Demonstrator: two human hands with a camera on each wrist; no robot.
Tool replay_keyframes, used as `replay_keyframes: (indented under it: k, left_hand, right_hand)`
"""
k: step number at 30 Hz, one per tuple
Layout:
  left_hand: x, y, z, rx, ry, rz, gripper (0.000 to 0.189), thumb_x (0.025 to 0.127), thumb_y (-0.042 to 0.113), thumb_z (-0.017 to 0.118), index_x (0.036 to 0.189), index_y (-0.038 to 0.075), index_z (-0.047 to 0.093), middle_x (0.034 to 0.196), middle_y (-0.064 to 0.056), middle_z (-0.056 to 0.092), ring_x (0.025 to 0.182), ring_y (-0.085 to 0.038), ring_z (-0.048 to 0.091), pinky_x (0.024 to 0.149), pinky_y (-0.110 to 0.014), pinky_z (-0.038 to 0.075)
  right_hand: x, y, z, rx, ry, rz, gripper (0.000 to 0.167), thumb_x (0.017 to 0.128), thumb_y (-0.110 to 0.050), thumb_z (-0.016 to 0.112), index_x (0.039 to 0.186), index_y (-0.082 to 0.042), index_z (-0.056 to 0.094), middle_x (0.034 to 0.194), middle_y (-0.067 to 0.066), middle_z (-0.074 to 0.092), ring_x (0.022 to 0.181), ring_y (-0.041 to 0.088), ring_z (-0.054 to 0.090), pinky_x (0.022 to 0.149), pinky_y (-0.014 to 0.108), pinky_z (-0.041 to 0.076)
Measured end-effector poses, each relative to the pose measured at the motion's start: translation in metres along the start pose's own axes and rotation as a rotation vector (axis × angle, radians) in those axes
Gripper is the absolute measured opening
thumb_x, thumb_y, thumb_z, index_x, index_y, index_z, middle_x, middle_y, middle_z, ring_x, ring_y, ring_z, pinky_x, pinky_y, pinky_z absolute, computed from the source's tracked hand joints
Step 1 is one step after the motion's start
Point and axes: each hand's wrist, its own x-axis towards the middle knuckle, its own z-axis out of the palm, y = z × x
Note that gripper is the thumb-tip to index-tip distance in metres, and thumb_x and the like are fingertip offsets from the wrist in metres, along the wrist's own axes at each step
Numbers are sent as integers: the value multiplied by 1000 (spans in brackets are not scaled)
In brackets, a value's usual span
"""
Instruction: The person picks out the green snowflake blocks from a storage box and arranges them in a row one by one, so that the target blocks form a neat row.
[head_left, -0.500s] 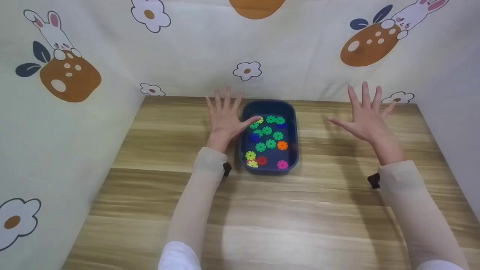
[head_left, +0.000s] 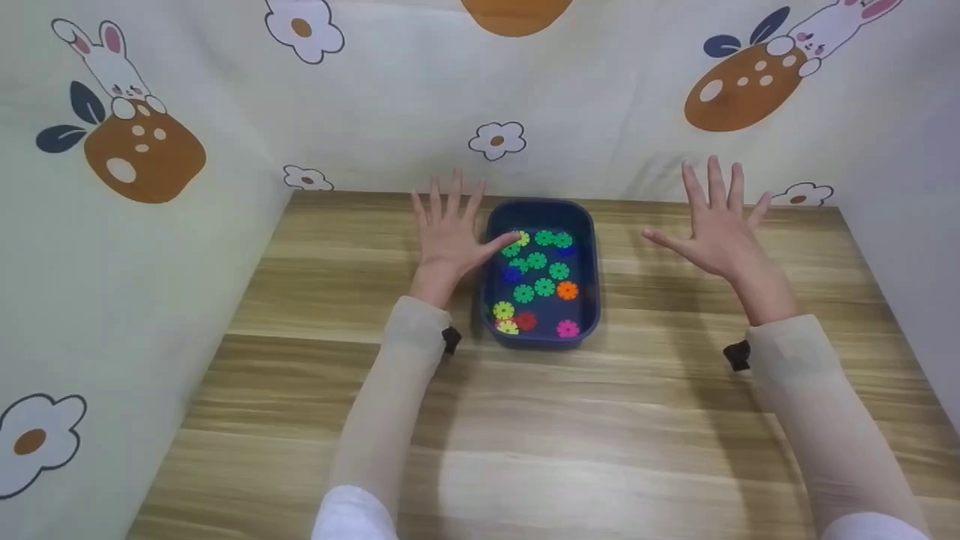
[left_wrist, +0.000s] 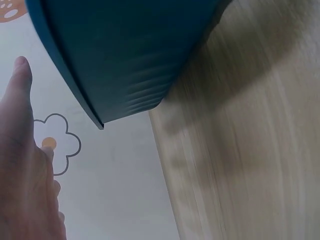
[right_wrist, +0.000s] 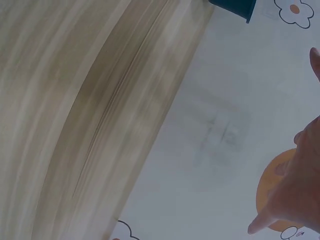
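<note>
A dark blue plastic bin stands on the wooden table, with several notched flower-shaped discs lying in it. Most are green, like the disc near the middle; others are yellow, blue, red, orange and pink. My left hand is spread just left of the bin, its thumb overlapping the bin's left rim in the head view. Out to the right, my right hand has its fingers fanned and holds nothing. From the left wrist, the bin's ribbed side wall shows beside the left hand.
The wood-grain table runs back to a pale cloth printed with rabbits, flowers and orange fruit. The cloth also rises along the left and right sides. A dark wrist camera sits at the right cuff.
My right hand has shifted slightly left and farther from me, still spread. The left hand has stayed nearly in place, and the bin and discs look unmoved.
</note>
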Motion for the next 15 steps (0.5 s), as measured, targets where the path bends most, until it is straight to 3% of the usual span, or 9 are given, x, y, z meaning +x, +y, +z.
replay_keyframes:
  k: [9,15]
  left_hand:
    - [-6,0,1,6,7,5,106,78,93,28,160,35,-4,170,-6,-4,156,-38,-9,123,-65,-3]
    - [-13,1,2,-37,-9,9,105,79,91,30,161,34,-1,170,-5,-9,156,-37,-11,123,-64,-8]
  right_hand:
    - [8,-14,6,28,-18,-36,111,86,-76,52,161,-22,-9,166,12,-24,150,41,-28,104,81,-22]
    - [10,-20,9,34,-12,-54,110,86,-74,53,161,-23,-10,167,13,-21,151,40,-26,105,80,-22]
